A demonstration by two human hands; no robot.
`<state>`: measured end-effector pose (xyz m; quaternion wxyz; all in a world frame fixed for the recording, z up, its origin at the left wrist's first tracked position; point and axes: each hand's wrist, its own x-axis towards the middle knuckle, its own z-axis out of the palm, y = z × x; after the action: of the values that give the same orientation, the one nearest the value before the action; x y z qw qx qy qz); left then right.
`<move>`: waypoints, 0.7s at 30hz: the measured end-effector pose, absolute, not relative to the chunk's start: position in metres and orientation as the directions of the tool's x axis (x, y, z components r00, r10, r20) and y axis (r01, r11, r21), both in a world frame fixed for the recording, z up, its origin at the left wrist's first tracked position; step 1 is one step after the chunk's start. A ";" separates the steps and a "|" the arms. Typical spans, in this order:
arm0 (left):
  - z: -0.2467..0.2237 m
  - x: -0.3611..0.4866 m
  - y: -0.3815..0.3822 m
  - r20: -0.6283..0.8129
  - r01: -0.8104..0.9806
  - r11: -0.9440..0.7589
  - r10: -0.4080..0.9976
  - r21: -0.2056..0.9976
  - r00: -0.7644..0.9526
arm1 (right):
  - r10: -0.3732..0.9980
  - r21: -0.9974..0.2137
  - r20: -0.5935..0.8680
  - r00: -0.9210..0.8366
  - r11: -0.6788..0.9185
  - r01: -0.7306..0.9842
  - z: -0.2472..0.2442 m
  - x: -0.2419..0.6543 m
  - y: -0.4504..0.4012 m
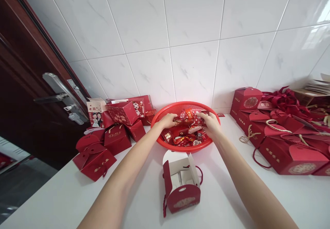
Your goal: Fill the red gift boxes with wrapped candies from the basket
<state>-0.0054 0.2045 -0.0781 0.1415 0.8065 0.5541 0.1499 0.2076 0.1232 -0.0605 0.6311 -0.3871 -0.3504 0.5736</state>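
Both my hands are inside a red plastic basket (186, 149) holding several red wrapped sweets (180, 132). At the left side, my left hand (168, 120) has its fingers closed on the end of a red sweet packet (182, 116). My right hand (210, 122) pinches another red packet (198, 118) with white and gold print, thumb on top; its other fingers are partly hidden. In front of the basket stands an open red gift box (183, 201), white inside, with dark red cord handles and small pale pieces at its bottom.
Red gift boxes (117, 139) are piled at the left, beside a printed carton (96, 114). More closed boxes (291, 155) with cord handles and ribbons (282, 98) fill the right. A tiled wall (193, 71) backs the white table (144, 194); a dark door (23, 84) is left.
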 end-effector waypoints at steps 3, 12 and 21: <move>-0.080 -0.008 0.207 0.131 0.815 -0.353 0.935 0.460 0.331 | 0.995 -0.891 -0.005 0.095 0.039 -0.452 -0.061 0.208 0.124; -0.079 -0.009 0.211 0.249 0.723 -0.344 0.938 0.599 0.241 | 0.992 -0.886 -0.009 0.124 0.049 -0.460 -0.063 0.207 0.128; -0.071 -0.009 0.209 0.354 0.686 -0.357 0.923 0.634 0.152 | 0.984 -0.859 -0.018 0.178 0.076 -0.506 -0.066 0.207 0.131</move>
<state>-0.0094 0.2093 -0.0710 0.1646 0.7408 0.5428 0.3598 0.2066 0.1311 -0.0658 0.6644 -0.3845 -0.3110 0.5604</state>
